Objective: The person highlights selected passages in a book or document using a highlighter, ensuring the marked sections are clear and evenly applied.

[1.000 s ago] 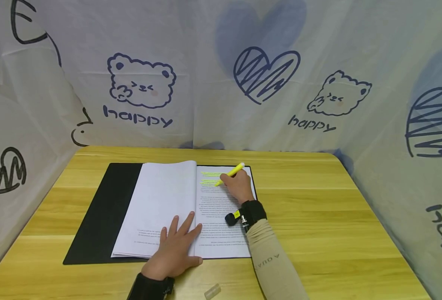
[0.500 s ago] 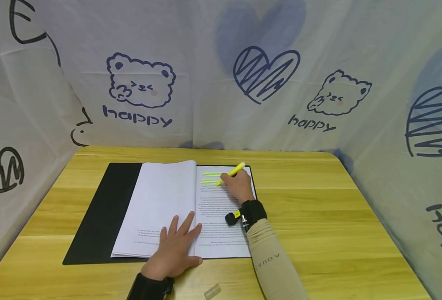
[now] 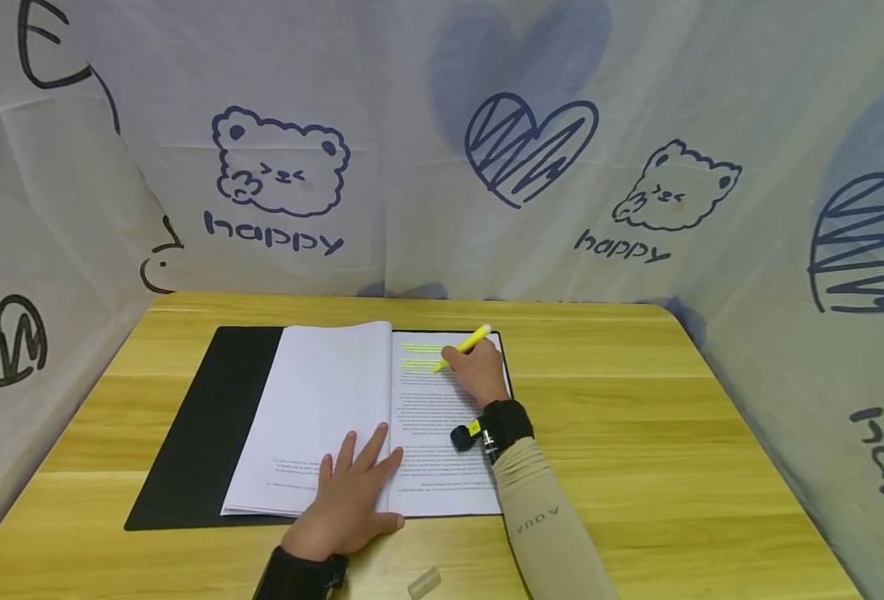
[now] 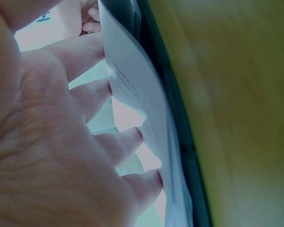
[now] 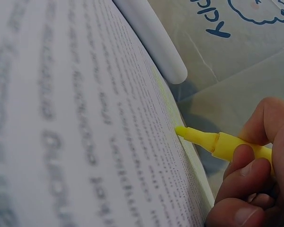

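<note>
My right hand (image 3: 479,371) pinches a yellow highlighter (image 3: 473,338), its thumb and fingers curled round the barrel. The tip meets a line of print on the right-hand page (image 3: 449,467), at the end of the yellow marked lines near the top. In the right wrist view the uncapped tip of the highlighter (image 5: 203,138) touches the paper. With fingers spread, my left hand (image 3: 347,504) rests on the lower part of the open booklet (image 3: 337,383), across its fold. In the left wrist view, fingertips of the left hand (image 4: 61,142) touch the pages.
A black folder cover (image 3: 202,433) lies under the booklet and sticks out to its left. One small translucent cap (image 3: 424,582) lies on the wooden table (image 3: 636,433) near the front edge. Printed cloth (image 3: 412,183) hangs behind and at both sides.
The highlighter's tip has crept slightly right along the printed line. My left hand has kept its place on the pages.
</note>
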Tool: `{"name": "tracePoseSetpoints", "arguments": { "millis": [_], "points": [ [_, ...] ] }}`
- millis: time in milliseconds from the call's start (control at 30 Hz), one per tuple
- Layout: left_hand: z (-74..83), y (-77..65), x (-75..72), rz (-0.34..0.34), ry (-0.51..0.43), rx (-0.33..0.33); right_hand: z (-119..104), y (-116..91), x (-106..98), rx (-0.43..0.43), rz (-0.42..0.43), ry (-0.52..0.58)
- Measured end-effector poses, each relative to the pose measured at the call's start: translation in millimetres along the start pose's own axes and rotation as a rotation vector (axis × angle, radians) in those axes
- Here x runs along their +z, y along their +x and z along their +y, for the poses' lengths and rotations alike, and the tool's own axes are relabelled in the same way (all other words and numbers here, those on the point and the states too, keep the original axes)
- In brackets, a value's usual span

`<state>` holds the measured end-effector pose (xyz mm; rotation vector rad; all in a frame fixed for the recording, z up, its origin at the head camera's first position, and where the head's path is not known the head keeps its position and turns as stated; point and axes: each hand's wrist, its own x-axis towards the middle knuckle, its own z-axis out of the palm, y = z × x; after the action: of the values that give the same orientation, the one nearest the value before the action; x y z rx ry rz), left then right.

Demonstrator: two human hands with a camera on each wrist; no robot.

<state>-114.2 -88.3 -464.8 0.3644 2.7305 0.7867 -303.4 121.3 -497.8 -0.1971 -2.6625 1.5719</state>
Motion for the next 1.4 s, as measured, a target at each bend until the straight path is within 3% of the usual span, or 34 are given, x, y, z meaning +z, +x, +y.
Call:
{"name": "tracePoseSetpoints", "arguments": {
  "millis": [1133, 1400],
  "points": [
    [-0.3, 0.2, 0.4, 0.008, 0.003, -0.003, -4.9, -2.1, -5.6, 0.036, 0.014, -0.026],
    [-0.4, 0.0, 0.5, 0.005, 0.002, -0.009, -2.0, -1.7, -6.8, 0.012, 0.014, -0.025]
  ]
}}
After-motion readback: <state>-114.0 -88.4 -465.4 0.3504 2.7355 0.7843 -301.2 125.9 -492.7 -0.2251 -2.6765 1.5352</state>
